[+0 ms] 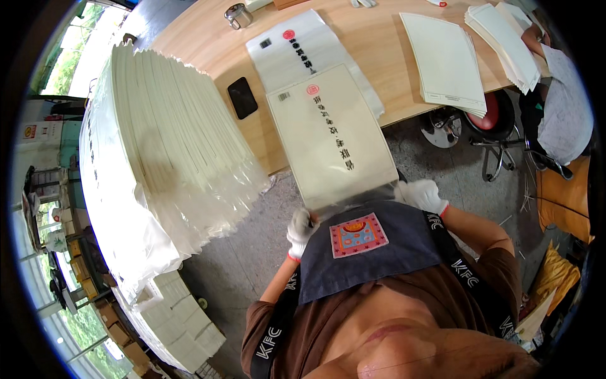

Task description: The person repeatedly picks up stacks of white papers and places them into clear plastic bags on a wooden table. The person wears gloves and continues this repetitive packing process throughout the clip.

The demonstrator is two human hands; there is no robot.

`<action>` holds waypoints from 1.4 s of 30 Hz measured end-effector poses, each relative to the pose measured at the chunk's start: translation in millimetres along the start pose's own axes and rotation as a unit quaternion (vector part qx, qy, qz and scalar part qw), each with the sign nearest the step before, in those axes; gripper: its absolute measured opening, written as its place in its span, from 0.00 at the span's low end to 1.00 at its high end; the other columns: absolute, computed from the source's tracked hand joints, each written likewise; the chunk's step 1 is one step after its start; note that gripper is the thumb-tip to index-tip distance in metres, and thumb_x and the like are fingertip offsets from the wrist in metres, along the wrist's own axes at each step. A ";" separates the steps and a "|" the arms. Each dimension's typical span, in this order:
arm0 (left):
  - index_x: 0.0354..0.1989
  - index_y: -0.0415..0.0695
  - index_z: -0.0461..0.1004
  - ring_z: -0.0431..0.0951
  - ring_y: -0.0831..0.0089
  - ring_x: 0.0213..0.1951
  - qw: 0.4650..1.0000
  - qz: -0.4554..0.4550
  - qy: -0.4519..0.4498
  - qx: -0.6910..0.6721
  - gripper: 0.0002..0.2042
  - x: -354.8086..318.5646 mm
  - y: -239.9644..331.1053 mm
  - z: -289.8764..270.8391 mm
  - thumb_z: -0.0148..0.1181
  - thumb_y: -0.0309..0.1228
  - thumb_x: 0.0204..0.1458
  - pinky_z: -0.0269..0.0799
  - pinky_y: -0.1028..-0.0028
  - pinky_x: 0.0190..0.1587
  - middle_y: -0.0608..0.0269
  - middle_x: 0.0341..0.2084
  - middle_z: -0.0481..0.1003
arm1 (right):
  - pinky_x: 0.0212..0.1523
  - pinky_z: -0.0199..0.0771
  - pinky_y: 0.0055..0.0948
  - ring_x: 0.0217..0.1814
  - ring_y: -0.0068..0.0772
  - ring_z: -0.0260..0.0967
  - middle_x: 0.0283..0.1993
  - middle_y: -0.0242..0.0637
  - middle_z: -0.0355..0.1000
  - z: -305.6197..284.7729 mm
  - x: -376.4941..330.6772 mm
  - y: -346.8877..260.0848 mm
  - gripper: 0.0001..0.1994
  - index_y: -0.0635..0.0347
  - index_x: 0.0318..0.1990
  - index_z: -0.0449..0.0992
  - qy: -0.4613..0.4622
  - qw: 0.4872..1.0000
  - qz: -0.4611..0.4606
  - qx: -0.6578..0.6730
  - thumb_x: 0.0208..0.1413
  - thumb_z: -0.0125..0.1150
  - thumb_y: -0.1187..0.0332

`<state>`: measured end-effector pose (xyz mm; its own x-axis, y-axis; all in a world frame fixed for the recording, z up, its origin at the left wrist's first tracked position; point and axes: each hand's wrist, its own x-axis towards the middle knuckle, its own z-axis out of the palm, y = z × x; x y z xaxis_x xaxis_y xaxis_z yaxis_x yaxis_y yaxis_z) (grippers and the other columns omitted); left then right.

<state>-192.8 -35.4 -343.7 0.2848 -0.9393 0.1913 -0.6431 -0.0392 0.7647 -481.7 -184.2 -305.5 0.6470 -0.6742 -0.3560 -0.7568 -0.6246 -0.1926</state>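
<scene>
A clear plastic bag (334,132) with dark lettering and a red round mark, holding a stack of cream paper, rests partly on the table edge and reaches toward my body. My left hand (300,231), in a white glove, is closed at the near left corner of its loose mouth. At the near right corner my right hand (424,196), also gloved in white, has its fingers curled round the plastic edge. Both sets of fingertips are partly hidden. Beneath the far end of the bag lies a pile of flat printed plastic bags (297,47).
A tall row of bagged paper stacks (170,139) stands at left, near a black phone (242,98) and a metal cup (238,16). Paper piles (442,60) lie on the table (385,38) at right. Beyond are a stool (492,117) and another person's arm (536,41).
</scene>
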 end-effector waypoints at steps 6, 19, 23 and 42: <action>0.24 0.44 0.66 0.71 0.56 0.23 0.987 0.057 0.023 0.151 0.06 38.7 -38.0 33.6 0.55 0.19 0.40 0.69 0.65 0.24 0.53 0.25 0.69 | 0.20 0.69 0.43 0.22 0.43 0.71 0.22 0.43 0.72 -11.8 34.9 31.2 0.12 0.59 0.24 0.74 0.044 0.998 -0.031 -0.043 0.49 0.48 0.63; 0.31 0.39 0.69 0.71 0.61 0.25 0.990 -0.095 -0.068 -0.082 0.12 133.3 51.2 -12.5 0.52 0.38 0.55 0.65 0.68 0.30 0.52 0.19 0.67 | 0.42 0.70 0.26 0.41 0.26 0.69 0.42 0.32 0.71 81.3 118.3 46.0 0.14 0.59 0.49 0.68 -0.091 0.535 0.025 0.839 0.60 0.50 0.61; 0.26 0.42 0.69 0.70 0.62 0.23 0.989 0.114 -0.003 0.093 0.06 133.9 180.4 -106.4 0.58 0.29 0.48 0.66 0.70 0.27 0.58 0.20 0.67 | 0.54 0.64 0.27 0.53 0.28 0.65 0.52 0.36 0.69 -8.5 121.0 -35.4 0.19 0.61 0.56 0.63 -0.100 0.482 -0.130 0.861 0.60 0.50 0.63; 0.61 0.33 0.52 0.62 0.64 0.56 0.773 -0.054 0.630 0.045 0.30 5.2 -40.2 -269.0 0.50 0.42 0.57 0.60 0.70 0.56 0.47 0.60 0.56 | 0.18 0.68 0.17 0.16 0.20 0.66 0.24 0.36 0.73 -254.2 159.8 -195.9 0.21 0.62 0.28 0.74 -0.119 0.712 -0.426 0.545 0.57 0.54 0.50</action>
<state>25.8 53.0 -208.0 0.7701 0.1468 0.6208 -0.5982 -0.1719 0.7827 -206.5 -269.7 -92.2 0.9786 -0.0669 0.1948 0.1950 -0.0030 -0.9808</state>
